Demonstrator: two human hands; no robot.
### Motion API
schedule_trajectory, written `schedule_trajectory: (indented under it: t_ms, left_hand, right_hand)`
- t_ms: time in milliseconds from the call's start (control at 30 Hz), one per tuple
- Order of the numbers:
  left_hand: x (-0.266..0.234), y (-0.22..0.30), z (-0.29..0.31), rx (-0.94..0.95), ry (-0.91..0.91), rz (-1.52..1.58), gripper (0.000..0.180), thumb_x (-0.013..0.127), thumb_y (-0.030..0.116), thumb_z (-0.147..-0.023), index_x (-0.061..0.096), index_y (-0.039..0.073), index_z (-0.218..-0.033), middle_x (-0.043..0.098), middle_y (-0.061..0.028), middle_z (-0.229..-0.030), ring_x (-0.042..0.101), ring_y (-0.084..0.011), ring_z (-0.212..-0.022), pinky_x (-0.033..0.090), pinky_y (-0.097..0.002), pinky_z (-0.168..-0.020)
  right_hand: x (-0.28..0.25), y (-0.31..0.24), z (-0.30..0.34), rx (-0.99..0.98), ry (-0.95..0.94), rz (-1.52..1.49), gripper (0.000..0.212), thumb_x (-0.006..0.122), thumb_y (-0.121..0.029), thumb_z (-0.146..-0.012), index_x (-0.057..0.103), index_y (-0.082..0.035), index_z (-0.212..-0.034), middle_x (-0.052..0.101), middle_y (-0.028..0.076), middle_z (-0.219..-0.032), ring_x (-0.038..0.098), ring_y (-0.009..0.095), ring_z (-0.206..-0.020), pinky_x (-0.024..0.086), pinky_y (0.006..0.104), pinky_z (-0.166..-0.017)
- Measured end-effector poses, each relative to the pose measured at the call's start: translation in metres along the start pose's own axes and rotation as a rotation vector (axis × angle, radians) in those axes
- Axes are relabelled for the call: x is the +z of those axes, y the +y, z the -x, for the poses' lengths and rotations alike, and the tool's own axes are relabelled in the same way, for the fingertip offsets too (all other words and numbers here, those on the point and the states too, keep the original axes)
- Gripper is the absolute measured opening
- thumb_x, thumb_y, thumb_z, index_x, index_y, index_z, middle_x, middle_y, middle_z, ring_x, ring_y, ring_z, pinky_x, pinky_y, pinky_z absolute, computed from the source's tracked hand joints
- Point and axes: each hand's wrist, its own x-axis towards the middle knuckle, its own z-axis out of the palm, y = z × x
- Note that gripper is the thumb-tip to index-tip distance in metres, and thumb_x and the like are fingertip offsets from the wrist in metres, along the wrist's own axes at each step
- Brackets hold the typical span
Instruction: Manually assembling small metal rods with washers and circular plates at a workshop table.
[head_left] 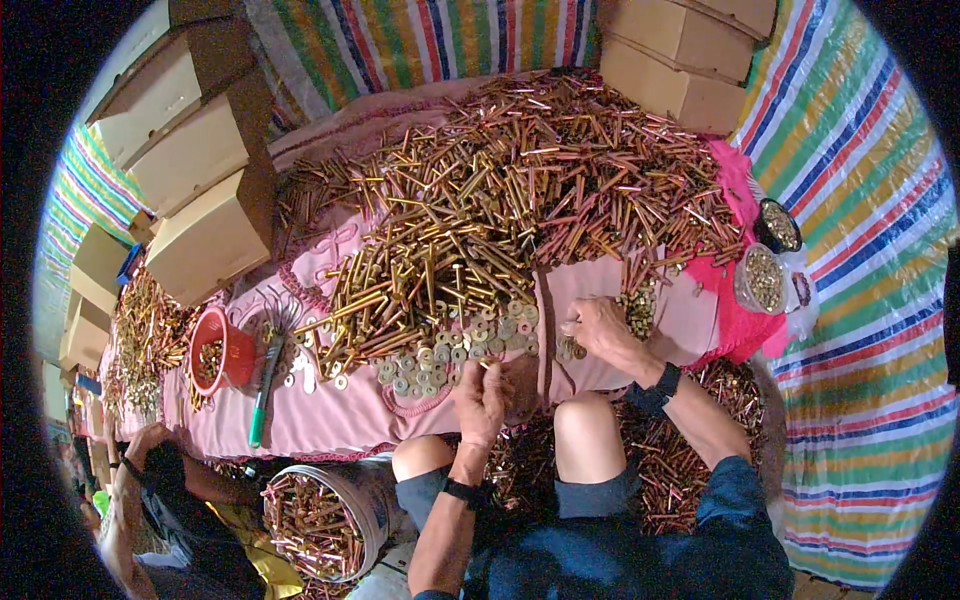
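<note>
My left hand (pixel 480 402) is at the near edge of the pink cloth (pixel 340 425), fingertips pinched together beside a spread of flat metal washers (pixel 425 372). Whatever lies between those fingers is too small to name. Farther right, my right hand (pixel 606 332) hovers low over the cloth with its fingers curled together; their tips hide anything held. Close to its fingers lie a few washers, and just beyond the hand is a small pile of nuts (pixel 640 300). A large heap of brassy and reddish bolts (pixel 480 215) rises behind both hands.
A red plastic basket (pixel 236 350) and a green-handled claw tool (pixel 258 418) lie left. Two tubs of small hardware, one clear (pixel 762 280), one black (pixel 779 226), stand right. A bolt-filled bucket (pixel 355 495) is near my left knee. Cardboard boxes (pixel 215 235) are stacked left. Another person's arm (pixel 125 500) shows lower left.
</note>
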Motion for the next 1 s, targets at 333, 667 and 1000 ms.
schedule_trajectory:
  t_ms: [333,667,1000]
  left_hand:
    - [-0.001,-0.024,-0.002,0.207,-0.129,-0.281,0.013,0.066,0.009,-0.094,0.055,0.003,-0.088,0.054,-0.0126,-0.064,0.049,-0.022,-0.055,0.042,-0.0343,-0.053]
    - [0.002,-0.03,-0.001,0.232,-0.148,-0.241,0.016,0.065,0.009,-0.094,0.053,0.003,-0.085,0.05,-0.0132,-0.067,0.048,-0.0231,-0.057,0.042,-0.0352,-0.053]
    - [0.0,-0.026,0.003,0.188,-0.128,-0.308,0.027,0.066,0.01,-0.094,0.056,0.005,-0.118,0.067,-0.0189,-0.088,0.068,-0.0351,-0.079,0.053,-0.039,-0.068]
  right_hand:
    - [-0.024,-0.078,-0.014,0.417,-0.317,-0.87,0.02,0.072,-0.021,-0.093,0.065,-0.003,-0.095,0.065,0.0,-0.07,0.06,0.006,-0.055,0.044,0.0216,-0.047]
    - [0.006,-0.105,-0.008,0.3,-0.352,-0.883,0.02,0.072,-0.023,-0.093,0.066,-0.004,-0.095,0.067,0.002,-0.078,0.06,0.007,-0.059,0.047,0.0226,-0.049]
    - [-0.025,0.001,-0.048,0.236,0.273,-0.128,0.026,0.065,-0.015,-0.086,0.066,0.002,-0.106,0.07,0.02,-0.094,0.069,0.032,-0.085,0.054,0.0427,-0.076]
